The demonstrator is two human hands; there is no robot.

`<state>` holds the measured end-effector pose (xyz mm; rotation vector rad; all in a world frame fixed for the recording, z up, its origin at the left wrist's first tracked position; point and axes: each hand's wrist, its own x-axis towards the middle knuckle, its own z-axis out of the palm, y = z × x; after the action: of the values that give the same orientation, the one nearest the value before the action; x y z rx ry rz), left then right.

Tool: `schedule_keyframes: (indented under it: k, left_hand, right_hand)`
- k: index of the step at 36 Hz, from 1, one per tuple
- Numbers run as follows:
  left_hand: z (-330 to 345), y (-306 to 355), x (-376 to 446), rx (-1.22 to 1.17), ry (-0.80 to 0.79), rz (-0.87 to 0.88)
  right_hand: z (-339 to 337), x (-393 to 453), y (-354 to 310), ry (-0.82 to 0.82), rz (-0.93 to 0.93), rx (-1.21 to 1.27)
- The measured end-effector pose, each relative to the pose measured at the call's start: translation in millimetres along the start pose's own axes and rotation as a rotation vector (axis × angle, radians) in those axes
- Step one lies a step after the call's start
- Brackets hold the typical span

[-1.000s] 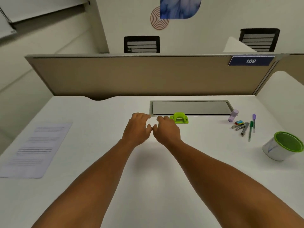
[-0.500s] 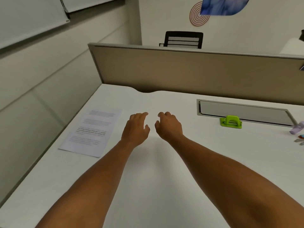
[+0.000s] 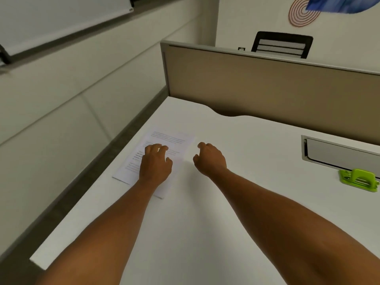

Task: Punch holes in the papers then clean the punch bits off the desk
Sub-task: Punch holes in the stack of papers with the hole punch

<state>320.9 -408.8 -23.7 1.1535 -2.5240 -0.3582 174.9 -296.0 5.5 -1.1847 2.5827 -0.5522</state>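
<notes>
Fetching step: the left hand [image 3: 155, 164] hovers loosely curled over the white printed papers [image 3: 164, 138] at centre-left on the white counter [image 3: 205, 223]; the right hand [image 3: 209, 159] is empty, its grip relaxed. Next, carry them to the green plastic hole punch [image 3: 358, 179] at far right.

Printed lines on papers [image 3: 164, 140], too blurred

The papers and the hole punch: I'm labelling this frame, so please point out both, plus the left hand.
papers [image 3: 174, 138], head view, printed upper part of the top sheet.
hole punch [image 3: 358, 179], head view, green lever on top.
left hand [image 3: 155, 165], head view, back of the hand over the papers.
</notes>
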Motion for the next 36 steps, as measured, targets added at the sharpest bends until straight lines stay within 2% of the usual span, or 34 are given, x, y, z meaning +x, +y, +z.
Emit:
schedule_keyframes:
  k: [6, 11, 18, 24, 36]
  left_hand:
    - [-4.5, -41.6, 28.0, -0.024, 0.079, -0.276]
    - [-5.7, -68.7, 44.1, 0.022, 0.005, -0.378]
    - [-1.9, -87.3, 62.2, 0.048, -0.184, -0.528]
    - [2.6, -99.1, 70.3, 0.039, -0.28, -0.578]
    - [3.0, -119.2, 84.9, 0.053, -0.33, -0.6]
  right_hand:
    - [16.7, 33.5, -17.1, -0.111, 0.154, 0.169]
    - [37.3, 48.8, -31.6, -0.148, 0.28, 0.304]
    - [56.9, 59.5, -36.4, -0.135, 0.416, 0.489]
    - [64.6, 59.8, -39.8, -0.142, 0.464, 0.557]
    - [75.1, 66.0, -37.8, -0.109, 0.572, 0.706]
